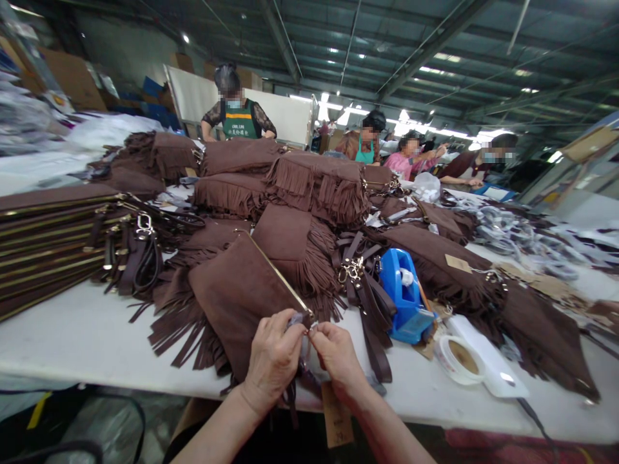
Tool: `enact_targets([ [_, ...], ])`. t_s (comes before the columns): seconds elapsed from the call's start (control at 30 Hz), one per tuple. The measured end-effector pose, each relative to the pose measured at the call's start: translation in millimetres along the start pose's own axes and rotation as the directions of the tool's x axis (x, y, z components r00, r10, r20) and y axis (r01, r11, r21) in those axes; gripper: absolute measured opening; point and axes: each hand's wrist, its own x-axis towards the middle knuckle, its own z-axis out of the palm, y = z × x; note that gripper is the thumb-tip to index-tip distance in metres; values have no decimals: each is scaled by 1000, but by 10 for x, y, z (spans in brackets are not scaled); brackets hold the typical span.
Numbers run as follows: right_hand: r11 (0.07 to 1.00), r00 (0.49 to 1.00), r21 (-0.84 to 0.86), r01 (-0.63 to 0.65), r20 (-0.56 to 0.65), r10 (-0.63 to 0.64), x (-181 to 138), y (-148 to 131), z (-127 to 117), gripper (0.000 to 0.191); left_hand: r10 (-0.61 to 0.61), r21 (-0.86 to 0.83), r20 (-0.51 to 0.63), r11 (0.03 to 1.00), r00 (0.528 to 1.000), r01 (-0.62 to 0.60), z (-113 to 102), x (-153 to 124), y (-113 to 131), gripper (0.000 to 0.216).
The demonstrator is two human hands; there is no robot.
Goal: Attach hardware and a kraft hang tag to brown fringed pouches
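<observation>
A brown suede-like fringed bag (217, 293) lies at the table's front edge, its gold zipper running down to my hands. My left hand (275, 353) is closed on the bag's corner at the zipper's lower end, with a bit of clear plastic by the fingers. Right beside it, my right hand (337, 356) pinches a small piece at the zipper end; fingers cover most of it. Below that hand hangs a brown paper tag (337, 419). Dark wrist straps with gold clasps (353, 270) lie just beyond my right hand.
More fringed bags (319, 183) are heaped behind, and a zippered stack (48, 245) stands left. To the right are a blue tape dispenser (405, 296), a tape roll (459, 361) and a corded white device (488, 357). Several co-workers (239, 119) are across the table.
</observation>
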Motion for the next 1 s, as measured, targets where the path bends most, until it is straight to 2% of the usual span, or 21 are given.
enact_targets([
  [0.13,1000,1000,0,-5,-1,5,-7,-20,7,18,-14,-23,46,1000,999,15,10,25,0,16],
  [0.37,1000,1000,-1,-6,-3,6,-9,-44,31,16,91,28,83,995,992,-93,32,53,-31,16],
  [0.5,1000,1000,-7,0,-6,0,-7,-40,22,16,127,45,31,991,991,-129,65,56,-34,18],
  [0.77,1000,1000,2,9,-22,-9,-16,-16,32,19,116,26,-43,993,992,-115,67,-10,-29,17],
  [1.0,997,986,0,83,-142,-82,-15,129,86,21,34,-73,-101,996,994,-42,140,-84,-52,15],
])
